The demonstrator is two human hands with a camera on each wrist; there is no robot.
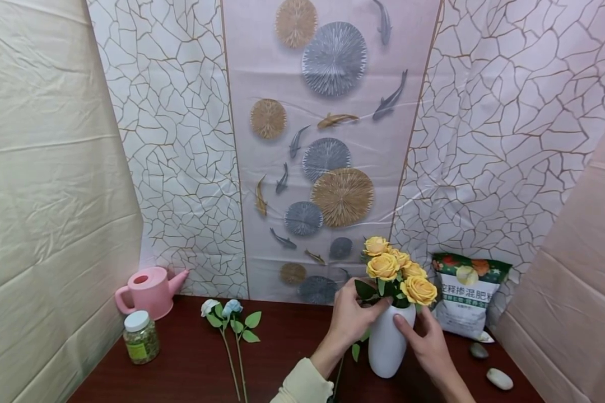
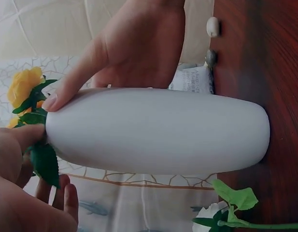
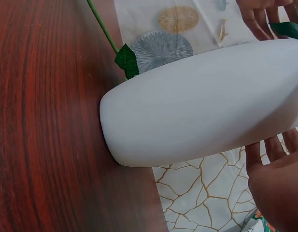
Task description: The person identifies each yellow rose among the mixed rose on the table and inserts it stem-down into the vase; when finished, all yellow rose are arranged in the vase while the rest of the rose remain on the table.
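A white vase (image 1: pixel 390 344) stands upright on the dark red table, with several yellow roses (image 1: pixel 384 267) in its mouth. My right hand (image 1: pixel 429 342) holds the vase near its top, thumb in front and fingers behind. At the rim, my left hand (image 1: pixel 350 316) grips the roses by their stems, its thumb at the mouth and a dark green leaf (image 2: pixel 45 164) between thumb and fingers. The stems inside the vase are hidden. In the right wrist view, a green stem with a leaf (image 3: pixel 127 60) lies behind the vase's base.
A white flower (image 1: pixel 209 307) and a light blue one (image 1: pixel 232 308) lie left of the vase. Further left are a pink watering can (image 1: pixel 153 294) and a lidded jar (image 1: pixel 141 338). A fertilizer bag (image 1: pixel 464 296) and two stones (image 1: pixel 499 379) are at the right.
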